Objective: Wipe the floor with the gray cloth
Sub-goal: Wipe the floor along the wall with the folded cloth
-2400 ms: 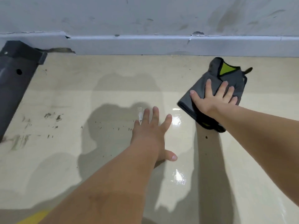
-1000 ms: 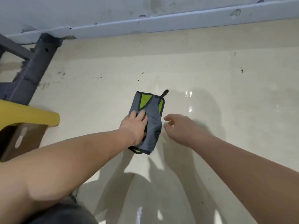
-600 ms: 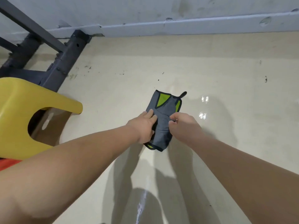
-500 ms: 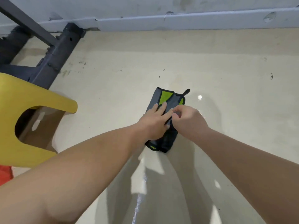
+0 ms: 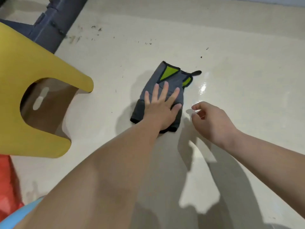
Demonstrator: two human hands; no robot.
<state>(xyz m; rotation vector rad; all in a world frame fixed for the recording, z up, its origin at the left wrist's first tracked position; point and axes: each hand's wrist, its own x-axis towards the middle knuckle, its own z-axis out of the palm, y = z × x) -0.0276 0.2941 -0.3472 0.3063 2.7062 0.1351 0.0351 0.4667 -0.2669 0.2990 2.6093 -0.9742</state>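
Two hands: both over a pale glossy floor, only one on the cloth.
Floor [image 5: 231, 47]: cream, shiny, with wet glints just right of the cloth and dark specks toward the far side.
Yellow stool [image 5: 29, 76]: at left, curved cut-out facing the camera, one foot planted well left of the cloth.
Dark metal frame [image 5: 52, 27]: behind the stool at upper left, slanting across the floor.
Red item [image 5: 8, 182]: at the lower left edge, too cropped to identify.
Left hand [image 5: 162, 107]: flat and wide open, fingers spread, palm pressed down on the near half of the cloth; gripping nothing, just bearing on it.
Right hand [image 5: 212, 120]: just right of the cloth, apart from it, fingers loosely curled, holding nothing.
Gray cloth [image 5: 163, 81]: folded, lying flat on the floor mid-frame, black trim, lime-green patches showing at the far end.
Black loop [image 5: 196, 73]: sticking out from the cloth's far right corner.
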